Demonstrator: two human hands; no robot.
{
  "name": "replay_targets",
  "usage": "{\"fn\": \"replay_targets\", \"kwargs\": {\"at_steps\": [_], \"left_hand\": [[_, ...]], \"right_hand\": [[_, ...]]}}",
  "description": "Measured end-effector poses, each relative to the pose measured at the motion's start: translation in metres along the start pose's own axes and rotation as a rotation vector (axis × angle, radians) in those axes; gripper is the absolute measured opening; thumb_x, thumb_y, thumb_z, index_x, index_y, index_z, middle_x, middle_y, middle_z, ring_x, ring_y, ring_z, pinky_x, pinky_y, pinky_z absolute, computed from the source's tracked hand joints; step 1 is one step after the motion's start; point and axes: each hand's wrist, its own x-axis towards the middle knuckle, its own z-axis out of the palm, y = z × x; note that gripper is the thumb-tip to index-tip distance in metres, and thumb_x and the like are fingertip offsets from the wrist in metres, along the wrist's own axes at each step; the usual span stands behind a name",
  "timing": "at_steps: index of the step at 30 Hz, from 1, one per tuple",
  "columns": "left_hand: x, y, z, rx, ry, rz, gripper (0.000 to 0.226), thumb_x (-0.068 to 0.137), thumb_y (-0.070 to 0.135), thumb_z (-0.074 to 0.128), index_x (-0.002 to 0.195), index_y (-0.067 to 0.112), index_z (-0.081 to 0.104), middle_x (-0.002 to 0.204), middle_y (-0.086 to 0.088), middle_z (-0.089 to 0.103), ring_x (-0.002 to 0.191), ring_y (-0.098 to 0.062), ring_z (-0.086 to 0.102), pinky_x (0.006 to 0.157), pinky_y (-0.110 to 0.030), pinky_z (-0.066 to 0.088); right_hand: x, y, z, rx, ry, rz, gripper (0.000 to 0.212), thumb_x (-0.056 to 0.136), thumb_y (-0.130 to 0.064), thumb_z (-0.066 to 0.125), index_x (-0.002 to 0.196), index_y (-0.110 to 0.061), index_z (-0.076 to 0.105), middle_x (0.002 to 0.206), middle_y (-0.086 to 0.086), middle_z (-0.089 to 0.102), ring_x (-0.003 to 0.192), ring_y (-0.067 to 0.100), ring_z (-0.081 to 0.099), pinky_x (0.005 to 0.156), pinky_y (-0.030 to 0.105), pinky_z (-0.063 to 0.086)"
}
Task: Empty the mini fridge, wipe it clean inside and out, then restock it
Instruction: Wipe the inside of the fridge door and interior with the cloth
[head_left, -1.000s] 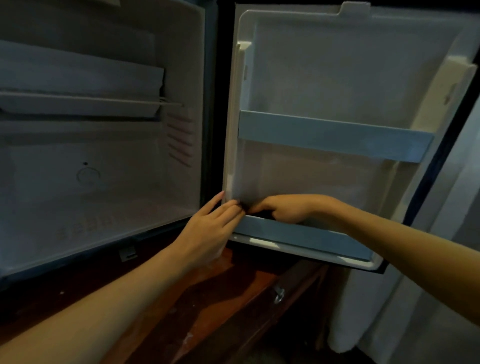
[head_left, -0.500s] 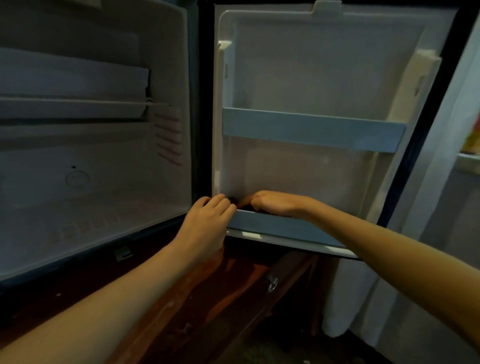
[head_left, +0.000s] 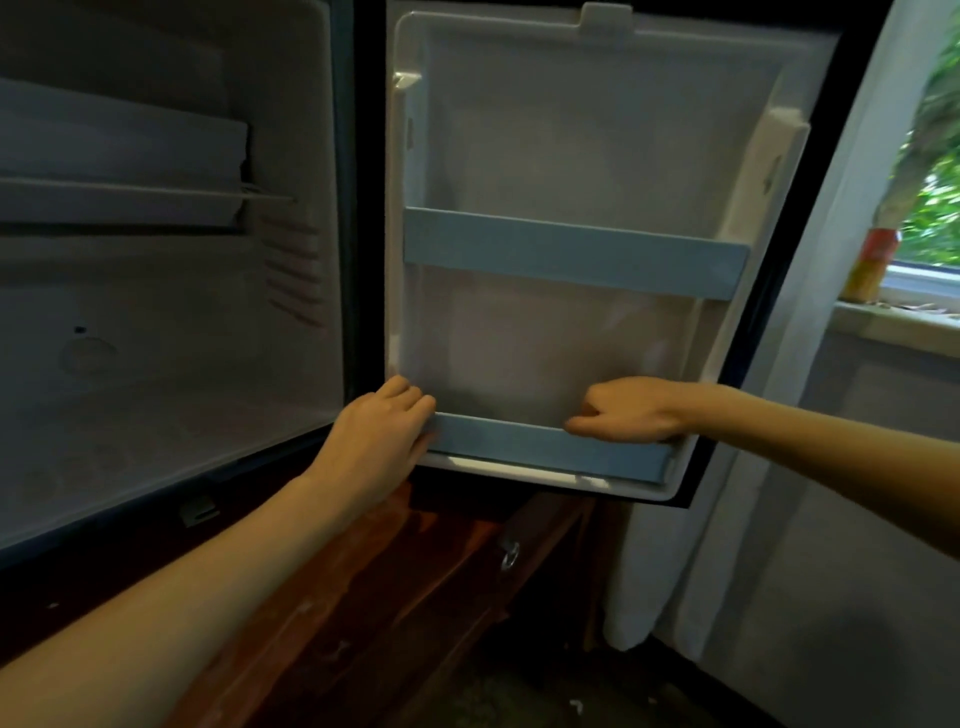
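Observation:
The mini fridge (head_left: 171, 332) stands open with nothing inside; a shelf (head_left: 124, 200) sits high in its cavity. Its door (head_left: 582, 135) swings out to the right and carries an upper blue rail (head_left: 571, 252) and a lower blue rail (head_left: 519, 444). My left hand (head_left: 376, 441) grips the door's lower left corner, fingers curled round the edge at the rail's left end. My right hand (head_left: 628, 410) sits on the right part of the lower rail, fingers curled behind it and thumb along its front. No cloth shows in either hand.
The fridge sits on a reddish wooden cabinet (head_left: 415, 587) with a metal ring pull (head_left: 510, 555). A white curtain (head_left: 737, 467) hangs right of the door. A bottle (head_left: 870, 265) stands on the window sill (head_left: 904, 319) at the far right.
My right hand has slid from the lower rail's left end, beside my left hand, to its right part. My left fingers have curled round the door's corner.

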Motion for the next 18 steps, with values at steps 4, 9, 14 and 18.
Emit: {"fn": "replay_targets", "kwargs": {"at_steps": [4,9,14,18], "left_hand": [[-0.003,-0.008,0.002,-0.007,0.018,0.047,0.021,0.069,0.016,0.082,0.076,0.011,0.063,0.074,0.0,0.061,0.078,-0.02,0.061,0.047,-0.029,0.046],[-0.006,-0.017,0.002,0.05,0.02,0.068,0.014,0.074,0.023,0.056,0.075,0.013,0.065,0.072,-0.001,0.062,0.077,-0.02,0.062,0.042,-0.028,0.043],[-0.009,-0.02,0.002,0.048,0.017,0.054,0.028,0.079,0.027,0.047,0.085,0.012,0.07,0.081,-0.003,0.067,0.084,-0.02,0.065,0.045,-0.031,0.05],[-0.008,-0.013,0.0,0.045,-0.009,0.037,0.026,0.066,0.016,0.083,0.088,0.008,0.071,0.084,-0.006,0.068,0.086,-0.024,0.066,0.047,-0.031,0.052]], "right_hand": [[0.031,-0.047,0.015,0.317,0.086,-0.244,0.036,0.093,-0.027,0.051,0.121,-0.006,0.061,0.117,0.009,0.065,0.102,0.022,0.059,0.092,0.035,0.045],[0.063,-0.093,0.008,0.26,0.097,-0.354,0.042,0.087,-0.044,0.065,0.119,-0.018,0.057,0.113,0.001,0.063,0.094,0.016,0.057,0.08,0.031,0.044],[0.023,-0.043,0.004,0.085,0.072,-0.293,0.052,0.083,-0.07,0.051,0.1,-0.022,0.064,0.091,-0.003,0.066,0.079,0.014,0.06,0.071,0.031,0.048],[-0.015,-0.001,0.004,-0.17,-0.063,-0.028,0.077,0.08,-0.081,0.032,0.089,-0.012,0.064,0.083,0.004,0.064,0.073,0.021,0.057,0.06,0.03,0.042]]}}
